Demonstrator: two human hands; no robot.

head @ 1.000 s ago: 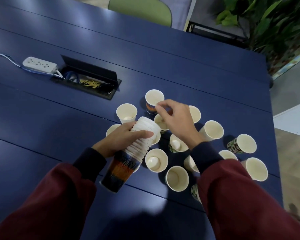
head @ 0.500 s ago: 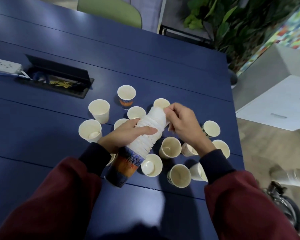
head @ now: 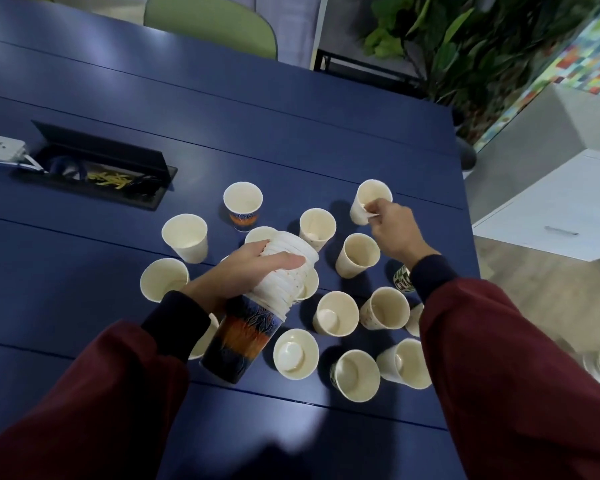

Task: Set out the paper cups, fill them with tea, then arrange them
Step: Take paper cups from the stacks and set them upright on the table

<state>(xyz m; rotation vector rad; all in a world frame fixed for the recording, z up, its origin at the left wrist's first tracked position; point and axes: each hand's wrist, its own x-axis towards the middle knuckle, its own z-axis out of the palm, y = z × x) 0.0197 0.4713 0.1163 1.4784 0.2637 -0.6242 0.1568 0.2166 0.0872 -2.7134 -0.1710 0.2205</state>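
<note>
Dark blue slatted table (head: 291, 140): carries everything.
Cream paper cups (head: 336, 318): loose upright cluster, centre-right; no tea visible.
Nested cup stack, blue-orange base (head: 284, 282): leans toward 1 o'clock, left hand (head: 246, 271) wrapped round it.
Right hand (head: 392, 226): pinches rim of tilted single cream cup (head: 369, 197) at cluster's 1 o'clock edge.
Step, as judged: setting out.
Next: stand cup upright, release, peel another.

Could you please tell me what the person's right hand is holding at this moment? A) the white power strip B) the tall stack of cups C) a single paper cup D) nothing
C: the right hand pinches a single paper cup at the group's far side, while the left hand grips the stack.
</note>
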